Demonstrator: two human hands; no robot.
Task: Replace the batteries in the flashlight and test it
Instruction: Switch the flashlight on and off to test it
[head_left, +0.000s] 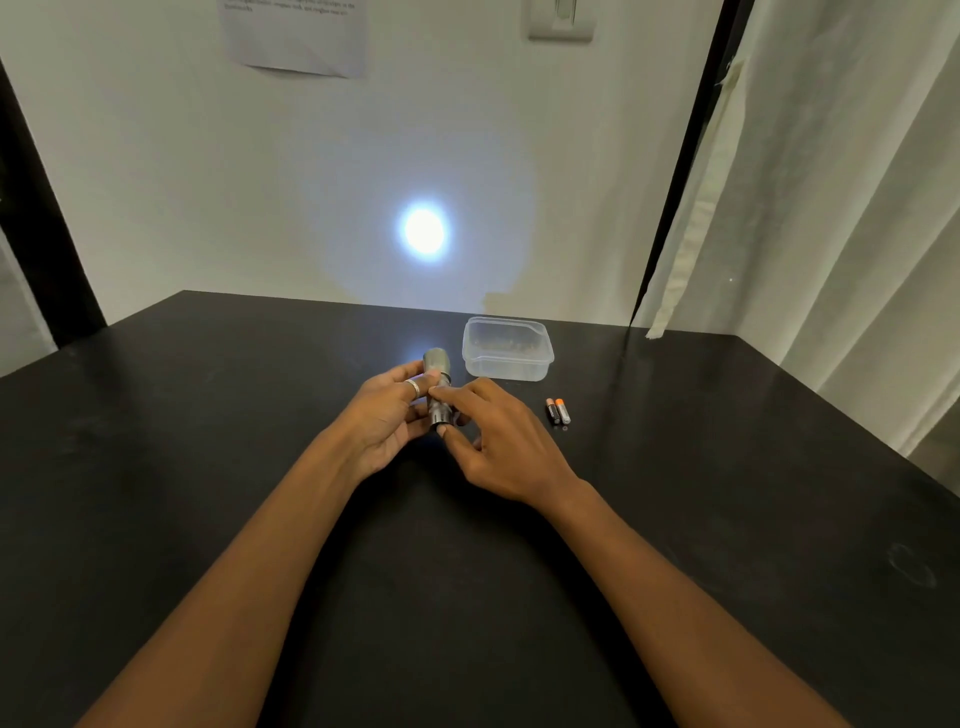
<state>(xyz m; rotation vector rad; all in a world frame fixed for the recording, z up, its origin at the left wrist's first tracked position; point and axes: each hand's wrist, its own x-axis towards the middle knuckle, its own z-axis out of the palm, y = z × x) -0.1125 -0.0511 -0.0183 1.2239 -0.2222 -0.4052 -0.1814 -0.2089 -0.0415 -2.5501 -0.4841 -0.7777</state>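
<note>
head view shows the lit flashlight (435, 364) at frame centre, left hand (387, 421) curled round its barrel, right hand (501, 441) pinching the tail; it looks small, rigid, light and smooth, best gripped mid-barrel.

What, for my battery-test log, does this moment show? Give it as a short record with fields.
flashlight: lit, held in both hands, aimed at the wall
left hand: grips the barrel
right hand: thumb on the tail end, forefinger on the barrel
light spot: bright, round, on the wall
batteries: two, side by side on the table, right of the hands
plastic container: clear, beyond the batteries
</note>
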